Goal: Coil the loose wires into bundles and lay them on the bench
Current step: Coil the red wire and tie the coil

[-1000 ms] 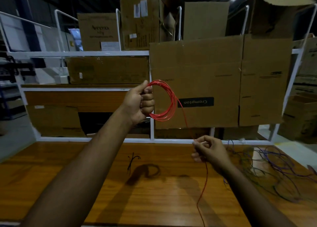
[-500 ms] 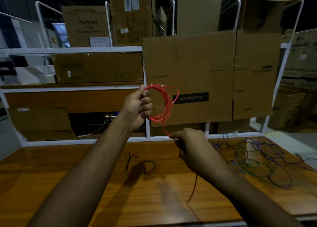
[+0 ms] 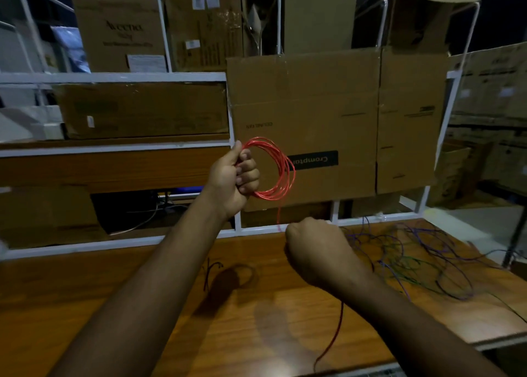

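Mid-frame, the left hand (image 3: 233, 181) clenches a red wire coil (image 3: 281, 168), loops jutting right of its grip. Below it, the right hand (image 3: 316, 249) grips the coil's tail above the surface (image 3: 142, 291).

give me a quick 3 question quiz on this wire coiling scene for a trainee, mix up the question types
1. True or false: the red coil is lying flat on the bench.
2. Multiple choice: where is the tangle of loose purple and green wires? A) on the bench to the person's right B) on the top shelf C) in the left hand
3. Fill in: the right hand is closed around the ____ tail of wire that runs down from the coil.

Key
1. False: the left hand holds it up in the air in front of the cardboard box.
2. A
3. red
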A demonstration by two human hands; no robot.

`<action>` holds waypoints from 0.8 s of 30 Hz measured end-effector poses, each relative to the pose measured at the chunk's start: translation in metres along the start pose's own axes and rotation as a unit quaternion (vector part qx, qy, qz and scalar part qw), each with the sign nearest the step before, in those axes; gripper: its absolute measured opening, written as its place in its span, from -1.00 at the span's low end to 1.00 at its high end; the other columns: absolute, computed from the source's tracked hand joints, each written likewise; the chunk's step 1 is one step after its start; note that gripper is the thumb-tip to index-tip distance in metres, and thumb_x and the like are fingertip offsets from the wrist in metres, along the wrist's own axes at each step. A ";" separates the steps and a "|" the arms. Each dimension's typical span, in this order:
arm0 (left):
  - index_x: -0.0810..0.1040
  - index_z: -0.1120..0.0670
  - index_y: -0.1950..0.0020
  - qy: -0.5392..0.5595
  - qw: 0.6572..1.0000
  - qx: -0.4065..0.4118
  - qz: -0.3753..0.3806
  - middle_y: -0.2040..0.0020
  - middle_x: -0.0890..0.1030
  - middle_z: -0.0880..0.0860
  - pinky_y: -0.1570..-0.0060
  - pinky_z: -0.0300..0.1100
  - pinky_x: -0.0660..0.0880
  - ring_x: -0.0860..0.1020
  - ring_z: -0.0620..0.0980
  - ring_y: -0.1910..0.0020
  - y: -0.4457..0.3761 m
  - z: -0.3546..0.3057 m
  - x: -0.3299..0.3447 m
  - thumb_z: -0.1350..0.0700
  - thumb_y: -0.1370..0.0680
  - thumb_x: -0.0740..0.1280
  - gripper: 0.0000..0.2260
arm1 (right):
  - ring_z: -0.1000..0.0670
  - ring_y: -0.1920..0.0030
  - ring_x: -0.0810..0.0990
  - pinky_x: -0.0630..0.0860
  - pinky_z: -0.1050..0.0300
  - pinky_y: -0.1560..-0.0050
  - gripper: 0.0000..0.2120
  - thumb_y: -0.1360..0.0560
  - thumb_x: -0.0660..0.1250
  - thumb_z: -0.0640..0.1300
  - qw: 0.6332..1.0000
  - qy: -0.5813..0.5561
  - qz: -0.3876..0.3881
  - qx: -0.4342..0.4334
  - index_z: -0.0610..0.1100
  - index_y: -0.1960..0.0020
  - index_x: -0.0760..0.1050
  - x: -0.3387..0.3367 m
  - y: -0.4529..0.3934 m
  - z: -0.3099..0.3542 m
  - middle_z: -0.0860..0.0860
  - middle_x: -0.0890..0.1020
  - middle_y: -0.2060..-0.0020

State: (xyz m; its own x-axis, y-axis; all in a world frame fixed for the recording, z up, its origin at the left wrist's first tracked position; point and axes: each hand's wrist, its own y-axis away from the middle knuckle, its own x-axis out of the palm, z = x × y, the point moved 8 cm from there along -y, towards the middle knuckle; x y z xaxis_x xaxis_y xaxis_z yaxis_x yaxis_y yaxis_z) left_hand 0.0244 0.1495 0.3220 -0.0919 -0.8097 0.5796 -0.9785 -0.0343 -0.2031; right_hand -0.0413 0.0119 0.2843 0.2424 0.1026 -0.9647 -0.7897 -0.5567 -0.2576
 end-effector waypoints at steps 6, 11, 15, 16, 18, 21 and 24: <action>0.37 0.05 0.20 -0.145 0.989 0.026 -0.010 0.44 0.33 -0.03 0.47 -0.25 0.31 0.33 -0.11 0.51 0.000 0.022 0.011 -0.09 -0.69 0.09 -0.66 | 0.11 0.21 0.53 0.58 0.12 0.09 -0.88 -0.64 0.21 -0.06 0.987 -0.031 -0.050 -0.151 0.02 -0.16 0.46 -0.033 -0.011 -0.003 0.10 0.52 0.18; 0.47 0.17 0.02 -0.290 0.955 0.058 -0.008 0.18 0.59 0.10 0.09 -0.12 0.57 0.61 0.00 0.18 0.002 0.025 0.037 -0.09 -0.69 0.09 -0.64 | -0.02 0.08 0.68 0.64 0.11 0.10 -0.45 -0.52 0.41 -0.01 0.946 0.077 -0.232 -0.215 -0.06 -0.45 0.34 -0.073 -0.020 -0.032 -0.05 0.66 -0.04; 0.51 0.10 -0.06 -0.343 0.938 0.044 0.006 0.24 0.56 0.00 0.31 -0.24 0.41 0.51 -0.06 0.32 0.002 0.035 0.056 -0.08 -0.69 0.08 -0.68 | 0.00 0.34 0.60 0.47 0.24 0.43 -0.57 -0.41 0.54 -0.07 0.897 0.076 -0.346 -0.266 -0.18 -0.19 0.51 -0.098 -0.022 -0.052 -0.08 0.64 0.13; 0.48 0.11 0.00 -0.325 0.945 0.025 0.024 0.35 0.46 -0.03 0.43 -0.25 0.27 0.37 -0.10 0.45 0.002 0.038 0.059 -0.09 -0.69 0.08 -0.67 | 0.04 0.39 0.53 0.41 0.26 0.47 -0.62 -0.46 0.50 -0.06 0.898 0.075 -0.351 -0.254 -0.17 -0.18 0.49 -0.103 -0.032 -0.058 -0.06 0.61 0.12; 0.43 0.10 0.11 -0.257 0.964 -0.031 0.052 0.45 0.29 -0.05 0.54 -0.27 0.12 0.21 -0.14 0.54 0.002 0.052 0.068 -0.12 -0.68 0.09 -0.65 | 0.08 0.37 0.48 0.43 0.24 0.45 -0.65 -0.54 0.33 0.07 0.921 0.060 -0.324 -0.206 -0.13 -0.20 0.47 -0.107 -0.050 -0.082 -0.02 0.56 0.02; 0.40 0.07 0.22 -0.199 0.975 -0.070 0.069 0.50 0.23 -0.07 0.63 -0.32 0.10 0.17 -0.16 0.61 0.002 0.060 0.076 -0.11 -0.68 0.08 -0.63 | 0.07 0.24 0.59 0.55 0.22 0.28 -0.56 -0.52 0.10 0.22 0.960 -0.093 -0.193 -0.178 -0.08 -0.10 0.53 -0.089 -0.066 -0.109 0.07 0.60 0.09; 0.38 0.05 0.27 -0.120 0.989 -0.059 0.063 0.52 0.24 -0.09 0.63 -0.32 0.10 0.19 -0.17 0.62 0.000 0.059 0.076 -0.11 -0.68 0.06 -0.60 | 0.18 0.11 0.64 0.61 0.26 0.16 -0.68 -0.57 0.22 0.12 0.922 -0.334 -0.101 -0.166 -0.05 -0.20 0.48 -0.053 -0.063 -0.126 0.07 0.63 0.06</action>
State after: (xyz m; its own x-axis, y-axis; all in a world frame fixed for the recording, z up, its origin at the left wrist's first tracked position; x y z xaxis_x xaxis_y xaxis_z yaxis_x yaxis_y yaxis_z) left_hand 0.0282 0.0532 0.3198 -0.1816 -0.9194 0.3489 -0.9782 0.1326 -0.1599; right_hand 0.0666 -0.0624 0.3586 -0.1236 0.6551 -0.7454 -0.5233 -0.6812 -0.5119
